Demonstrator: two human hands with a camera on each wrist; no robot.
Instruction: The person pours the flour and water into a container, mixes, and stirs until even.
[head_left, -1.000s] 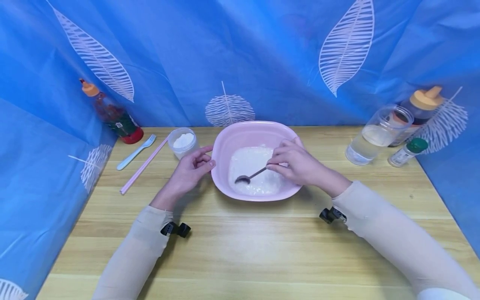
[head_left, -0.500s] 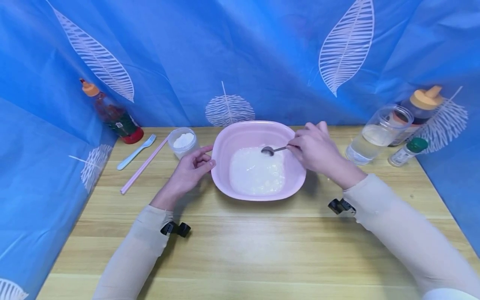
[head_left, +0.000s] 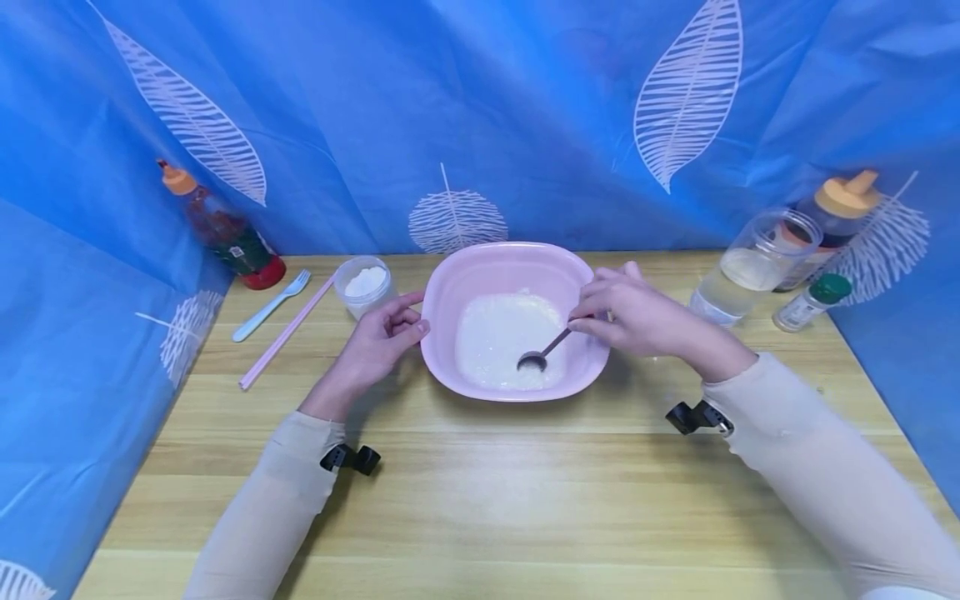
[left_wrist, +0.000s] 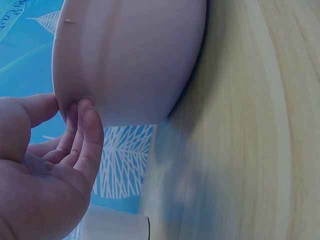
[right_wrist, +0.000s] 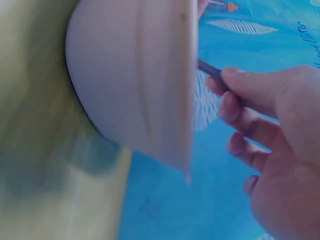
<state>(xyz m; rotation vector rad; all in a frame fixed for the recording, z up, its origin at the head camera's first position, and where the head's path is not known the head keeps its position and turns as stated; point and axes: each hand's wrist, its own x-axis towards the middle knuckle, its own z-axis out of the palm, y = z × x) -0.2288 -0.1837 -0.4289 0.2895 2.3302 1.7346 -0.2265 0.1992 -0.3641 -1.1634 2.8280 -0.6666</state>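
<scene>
A pink plastic basin (head_left: 517, 252) stands on the table with a milky white liquid (head_left: 498, 337) in it. My left hand (head_left: 378, 346) grips its left rim, thumb at the edge and fingers curled beneath, as the left wrist view (left_wrist: 55, 160) shows. Over the right rim, my right hand (head_left: 633, 317) pinches the handle of a dark metal spoon (head_left: 557, 342) between thumb and fingers. The spoon's bowl lies in the liquid near the front of the basin. In the right wrist view, the basin wall (right_wrist: 130, 75) hides all but the spoon's handle (right_wrist: 210, 70).
A tub of white powder (head_left: 366, 287) sits just behind my left hand. Further left are a pink straw (head_left: 288, 333), a light blue fork (head_left: 272, 307) and a red sauce bottle (head_left: 225, 225). To the right stand a cup of water (head_left: 750, 267), a dark bottle (head_left: 843, 208) and a green-capped shaker (head_left: 813, 302).
The spoon has swept from the front left of the liquid to the back right, then forward again, my right hand moving with it. My left hand keeps its place on the rim.
</scene>
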